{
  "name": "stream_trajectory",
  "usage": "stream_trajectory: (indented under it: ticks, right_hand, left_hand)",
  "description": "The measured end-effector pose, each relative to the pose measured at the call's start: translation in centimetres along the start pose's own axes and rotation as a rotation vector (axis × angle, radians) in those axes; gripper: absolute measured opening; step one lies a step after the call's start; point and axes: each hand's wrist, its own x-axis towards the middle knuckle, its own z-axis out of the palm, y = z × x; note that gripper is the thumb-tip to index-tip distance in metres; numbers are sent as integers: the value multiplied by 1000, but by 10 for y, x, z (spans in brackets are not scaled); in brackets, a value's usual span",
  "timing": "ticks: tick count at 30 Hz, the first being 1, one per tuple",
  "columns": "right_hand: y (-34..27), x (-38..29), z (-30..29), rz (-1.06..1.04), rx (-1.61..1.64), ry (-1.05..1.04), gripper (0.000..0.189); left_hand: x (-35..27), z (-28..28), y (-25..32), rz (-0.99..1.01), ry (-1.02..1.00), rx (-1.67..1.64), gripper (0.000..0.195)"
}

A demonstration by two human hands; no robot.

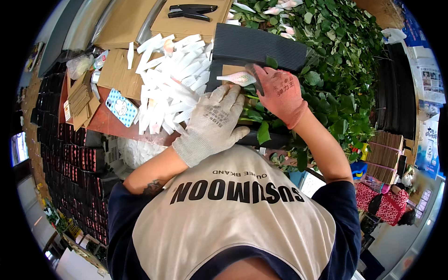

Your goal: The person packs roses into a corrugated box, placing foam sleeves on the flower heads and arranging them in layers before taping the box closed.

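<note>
A flower bud in a white mesh sleeve [238, 78] lies sideways over a piece of brown cardboard [233, 70]. At the bud's right end my right hand [280, 89], in a red glove with dark fingertips, has its fingers closed. Just below the sleeve, my left hand [217, 115] in a pale grey glove lies palm down, fingers stretched out; what is under its palm is hidden. Green stems [253, 113] and leaves run between the two hands. Black corrugated sheet [257, 42] lies behind the bud and partly around the cardboard.
White mesh sleeves [175, 84] are heaped on the left, beside a phone in a dotted case [120, 106]. A black stapler [192, 12] rests on stacked cardboard [182, 26]. Leafy flower stems [343, 45] pile up at right. A person in red patterned clothing [381, 203] is farther right.
</note>
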Motion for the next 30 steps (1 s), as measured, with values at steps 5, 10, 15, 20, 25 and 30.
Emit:
stream_trajectory:
  ticks: [5,10,15,20,25,30]
  right_hand:
    - [1,4,9,30,93,-143,45]
    - [1,-2,25,6,200,39,36]
    - [-3,-4,11,-59,111,-24,35]
    - [-4,-1,22,-25,181,29,35]
    - [-9,-9,32,-6,175,114,36]
    - [-11,-10,31,10,198,106,39]
  left_hand:
    - [0,0,-1,28,-11,59,66]
    - [2,-2,-1,23,-47,47,65]
    - [2,-2,-3,38,-30,21,65]
    - [8,-6,-1,31,-67,33,63]
    - [10,-2,-27,57,67,-79,42]
    - [27,-1,-66,-64,267,-87,20]
